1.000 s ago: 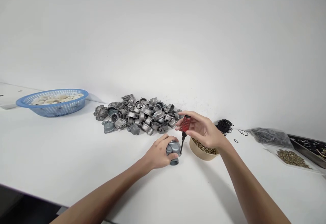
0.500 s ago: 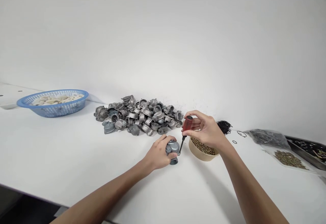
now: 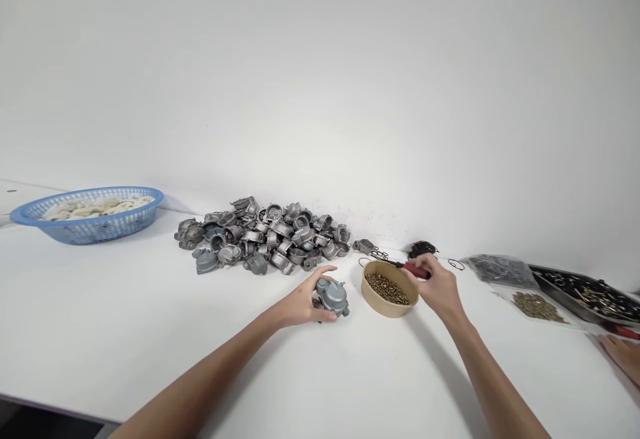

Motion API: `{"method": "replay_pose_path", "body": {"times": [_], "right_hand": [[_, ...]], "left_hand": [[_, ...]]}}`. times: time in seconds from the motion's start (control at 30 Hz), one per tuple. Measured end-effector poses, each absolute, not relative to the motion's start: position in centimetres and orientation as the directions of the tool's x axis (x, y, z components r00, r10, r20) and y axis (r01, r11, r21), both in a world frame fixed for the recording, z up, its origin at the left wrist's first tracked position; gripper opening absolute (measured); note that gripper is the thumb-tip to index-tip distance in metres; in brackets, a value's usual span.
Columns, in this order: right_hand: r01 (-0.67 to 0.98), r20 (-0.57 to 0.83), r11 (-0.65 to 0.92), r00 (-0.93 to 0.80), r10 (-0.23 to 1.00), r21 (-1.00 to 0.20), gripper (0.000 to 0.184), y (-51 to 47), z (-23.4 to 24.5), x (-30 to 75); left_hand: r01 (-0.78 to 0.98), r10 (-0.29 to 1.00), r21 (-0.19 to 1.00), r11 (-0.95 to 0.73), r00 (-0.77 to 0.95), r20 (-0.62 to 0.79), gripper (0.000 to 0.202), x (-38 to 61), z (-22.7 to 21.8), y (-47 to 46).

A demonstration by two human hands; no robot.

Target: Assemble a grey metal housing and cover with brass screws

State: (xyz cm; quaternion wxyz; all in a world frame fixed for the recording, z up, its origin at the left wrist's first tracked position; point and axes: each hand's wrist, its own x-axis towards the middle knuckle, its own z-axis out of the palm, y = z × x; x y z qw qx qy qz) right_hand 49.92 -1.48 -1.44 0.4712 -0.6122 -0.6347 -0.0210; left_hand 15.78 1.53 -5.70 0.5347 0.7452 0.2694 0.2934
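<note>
On the white table, a grey metal carburetor (image 3: 334, 296) stands with its rounded bowl facing up. My left hand (image 3: 306, 302) is wrapped around its left side, the thumb along the near side and the index finger stretched over the far side. In my right hand (image 3: 440, 286) is a screwdriver (image 3: 416, 270) with a red and black handle, pinched between the fingers. Its dark shaft points left across the rim of a tan bowl (image 3: 390, 307). Small brass-coloured screws (image 3: 387, 289) fill much of that bowl. Some fingertips of my right hand are hidden behind the handle.
Similar carburetor parts are heaped (image 3: 275, 236) near the wall. A blue basket (image 3: 100, 226) with pale pieces stands left. Black rings (image 3: 423, 248), a bag of screws (image 3: 537, 307) and a metal tray (image 3: 585, 299) lie right. Another person's hand (image 3: 623, 356) is at the right edge.
My right hand has lifted the screwdriver off the carburetor, moved right and turned it nearly level over the bowl. The carburetor has turned in my left hand. Another person's hand has come into view.
</note>
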Motion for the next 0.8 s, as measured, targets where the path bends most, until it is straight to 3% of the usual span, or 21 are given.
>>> {"method": "replay_pose_path", "body": {"times": [0.2, 0.43, 0.53, 0.6, 0.7, 0.8], "right_hand": [[0.832, 0.515, 0.28, 0.008, 0.857, -0.479, 0.013, -1.7, -3.7, 51.4], [0.851, 0.515, 0.325, -0.076, 0.854, -0.412, 0.017, -1.3, -4.0, 50.5], [0.854, 0.619, 0.367, -0.069, 0.782, -0.369, 0.022, -2.0, -3.6, 49.3], [0.818, 0.705, 0.476, -0.128, 0.698, -0.324, 0.025, -2.8, -3.3, 47.5], [0.687, 0.664, 0.646, -0.317, 0.678, -0.332, 0.042, -4.3, -3.3, 43.8], [0.64, 0.489, 0.62, -0.403, 0.774, -0.453, 0.08, -5.3, -4.1, 40.2]], "left_hand": [[0.206, 0.695, 0.935, -0.289, 0.717, 0.057, 0.112, 15.0, -5.1, 2.2], [0.312, 0.668, 0.881, -0.355, 0.744, 0.006, 0.063, 14.0, -4.7, 3.4], [0.3, 0.653, 0.877, -0.375, 0.757, 0.02, 0.049, 14.1, -5.0, 3.5], [0.287, 0.65, 0.874, -0.392, 0.759, 0.043, 0.043, 14.4, -5.2, 3.4], [0.286, 0.657, 0.868, -0.405, 0.751, 0.059, 0.041, 15.0, -5.3, 3.0], [0.279, 0.654, 0.865, -0.417, 0.753, 0.073, 0.038, 15.6, -5.4, 2.3]]}}
